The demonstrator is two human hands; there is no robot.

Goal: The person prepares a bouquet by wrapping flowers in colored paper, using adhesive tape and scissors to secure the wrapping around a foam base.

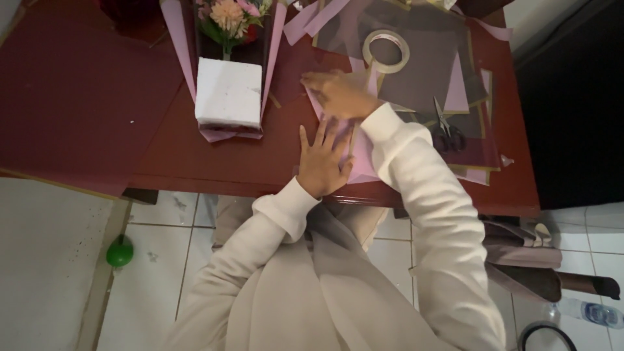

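Table (pixel 195 156): pink paper (pixel 361 153) under hands' grip

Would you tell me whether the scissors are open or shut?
Shut: the scissors lie on the sheets with blades together, forming one narrow point.

Pink wrapping sheet (pixel 361 153) (flat, table edge)

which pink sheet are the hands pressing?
The pink sheet at the table's near edge, under both hands; the other pink sheets lie farther back by the tape roll.
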